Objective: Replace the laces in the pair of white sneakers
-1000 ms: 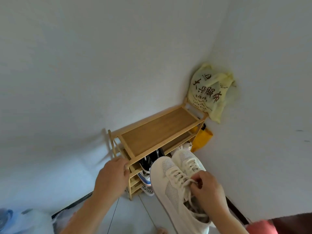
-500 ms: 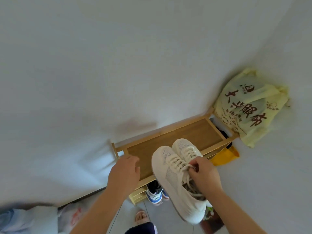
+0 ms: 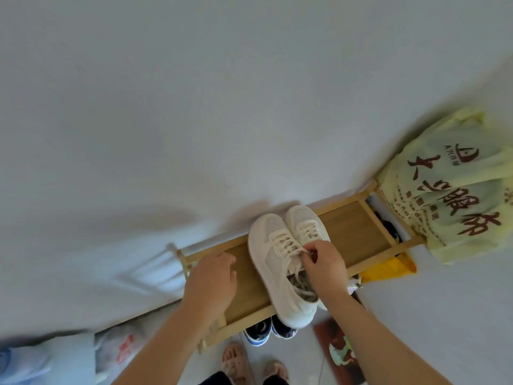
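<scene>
The right grip is closed tight. Its fingers curl round the laces and the inner collars of the white sneakers, holding the pair together. The left grip is relaxed, palm down, with loosely bent fingers that hold nothing. It sits over the left end of the top shelf of the shoe rack; whether it presses on the wood cannot be told.

A second ago the left grip clasped the rack's front corner and the pair hung lower, in front of the rack. Now the pair is over the top shelf, toes at the back rail by the wall and heels out past the front rail.

A yellow bag with dark red print hangs at the rack's right end.

The sneakers are off-white mesh, side by side, toes pointing away from the person. Their cream laces are threaded through the eyelets, with loose ends bunched in the nearer shoe's opening.
</scene>
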A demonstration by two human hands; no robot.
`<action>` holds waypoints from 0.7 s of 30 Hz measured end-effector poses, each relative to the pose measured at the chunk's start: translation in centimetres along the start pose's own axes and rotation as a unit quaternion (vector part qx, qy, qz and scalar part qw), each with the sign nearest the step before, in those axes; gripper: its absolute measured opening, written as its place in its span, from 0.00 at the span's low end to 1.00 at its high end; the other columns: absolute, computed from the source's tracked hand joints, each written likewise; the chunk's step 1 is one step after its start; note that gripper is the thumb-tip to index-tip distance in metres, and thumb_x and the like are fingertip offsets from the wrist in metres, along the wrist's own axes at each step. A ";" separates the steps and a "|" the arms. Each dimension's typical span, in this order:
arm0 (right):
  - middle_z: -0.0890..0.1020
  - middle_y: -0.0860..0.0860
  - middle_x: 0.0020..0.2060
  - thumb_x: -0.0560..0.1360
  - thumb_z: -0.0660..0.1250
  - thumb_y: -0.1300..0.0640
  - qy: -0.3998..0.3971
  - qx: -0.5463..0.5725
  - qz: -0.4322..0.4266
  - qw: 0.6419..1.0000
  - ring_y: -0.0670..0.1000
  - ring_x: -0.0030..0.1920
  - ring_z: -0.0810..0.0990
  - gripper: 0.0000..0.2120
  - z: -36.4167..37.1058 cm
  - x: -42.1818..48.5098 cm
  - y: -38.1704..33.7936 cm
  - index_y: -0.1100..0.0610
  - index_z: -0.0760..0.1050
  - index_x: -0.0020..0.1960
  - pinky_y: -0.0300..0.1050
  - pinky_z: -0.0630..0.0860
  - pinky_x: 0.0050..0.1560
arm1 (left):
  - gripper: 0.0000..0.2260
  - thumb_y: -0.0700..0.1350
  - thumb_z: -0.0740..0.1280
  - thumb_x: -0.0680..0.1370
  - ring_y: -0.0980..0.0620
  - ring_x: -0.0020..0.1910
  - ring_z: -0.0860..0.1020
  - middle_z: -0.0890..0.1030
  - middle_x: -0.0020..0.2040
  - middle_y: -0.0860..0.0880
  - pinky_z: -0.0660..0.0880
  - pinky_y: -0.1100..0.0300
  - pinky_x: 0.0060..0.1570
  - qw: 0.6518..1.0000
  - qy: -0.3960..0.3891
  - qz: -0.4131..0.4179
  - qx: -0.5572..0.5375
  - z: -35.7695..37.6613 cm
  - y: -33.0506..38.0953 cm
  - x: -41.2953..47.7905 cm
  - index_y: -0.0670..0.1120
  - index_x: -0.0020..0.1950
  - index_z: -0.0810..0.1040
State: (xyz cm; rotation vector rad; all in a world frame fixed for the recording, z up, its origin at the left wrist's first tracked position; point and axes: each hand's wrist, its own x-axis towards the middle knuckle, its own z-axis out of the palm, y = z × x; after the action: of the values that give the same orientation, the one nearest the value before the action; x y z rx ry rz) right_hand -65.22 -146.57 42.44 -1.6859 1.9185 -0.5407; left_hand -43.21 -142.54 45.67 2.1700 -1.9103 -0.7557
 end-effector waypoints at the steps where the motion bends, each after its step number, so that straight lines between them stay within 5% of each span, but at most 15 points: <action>1: 0.73 0.42 0.40 0.73 0.66 0.55 -0.010 -0.001 0.005 1.000 0.46 0.42 0.75 0.03 0.2 0.2 0.3 0.49 0.72 0.44 0.35 0.69 0.38 | 0.15 0.47 0.59 0.79 0.55 0.60 0.73 0.74 0.62 0.54 0.70 0.61 0.57 1.000 -0.003 0.000 0.003 0.2 0.0 0.2 0.51 0.66 0.71; 4: 0.72 0.48 0.53 0.72 0.69 0.49 -0.064 -0.025 0.031 0.997 0.52 0.52 0.74 0.17 0.3 0.7 0.9 0.51 0.71 0.58 0.48 0.74 0.52 | 0.15 0.47 0.58 0.79 0.55 0.60 0.72 0.73 0.62 0.54 0.70 0.61 0.55 1.000 -0.012 -0.012 0.002 0.7 0.3 0.7 0.51 0.65 0.70; 9: 0.66 0.51 0.63 0.69 0.71 0.43 -0.110 -0.050 0.038 0.992 0.52 0.61 0.69 0.31 -0.4 0.9 1.5 0.50 0.63 0.67 0.49 0.72 0.57 | 0.15 0.47 0.59 0.79 0.54 0.60 0.73 0.73 0.63 0.54 0.71 0.60 0.56 1.000 -0.009 -0.017 -0.007 1.4 1.3 1.0 0.50 0.65 0.71; 21: 0.67 0.51 0.63 0.72 0.68 0.48 -0.144 -0.099 -0.019 0.984 0.51 0.61 0.69 0.25 -3.0 0.8 1.6 0.51 0.65 0.66 0.44 0.69 0.59 | 0.14 0.47 0.60 0.78 0.53 0.63 0.71 0.74 0.63 0.52 0.69 0.59 0.59 0.999 0.023 -0.042 -0.009 0.8 3.6 0.3 0.50 0.64 0.72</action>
State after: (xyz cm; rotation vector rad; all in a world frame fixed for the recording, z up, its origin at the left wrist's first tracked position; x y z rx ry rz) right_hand -68.42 -147.29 43.71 -1.8156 1.7790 -0.1114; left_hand -46.72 -143.28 46.46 2.2488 -1.7954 -0.7274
